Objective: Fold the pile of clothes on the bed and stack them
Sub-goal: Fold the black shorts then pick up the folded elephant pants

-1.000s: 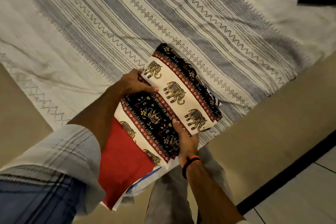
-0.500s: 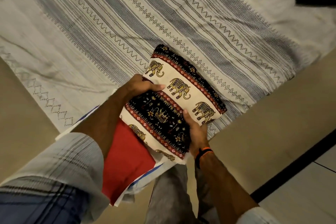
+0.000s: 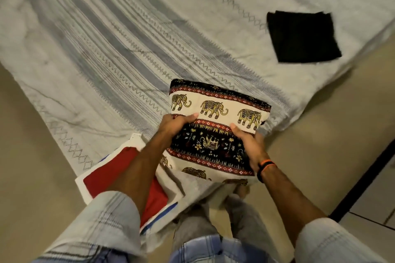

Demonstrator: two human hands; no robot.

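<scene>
A folded cloth with an elephant print (image 3: 215,126), in black, cream and red bands, is held above the near edge of the bed. My left hand (image 3: 174,123) grips its left side with the thumb on top. My right hand (image 3: 249,142), with an orange and black wristband, grips its right side. Beneath my left arm lies a red, white and blue cloth (image 3: 106,175), flat at the bed's edge. A folded black garment (image 3: 301,36) lies on the bed at the far right.
The bed carries a white sheet with grey stripes and zigzag lines (image 3: 106,49). Beige floor (image 3: 320,134) runs along the bed's near side, with a dark strip (image 3: 363,181) at the right. My legs stand close to the bed edge.
Both hands have lifted the elephant-print cloth and turned it level, moving it right. The view has swung, so the black garment now shows fully.
</scene>
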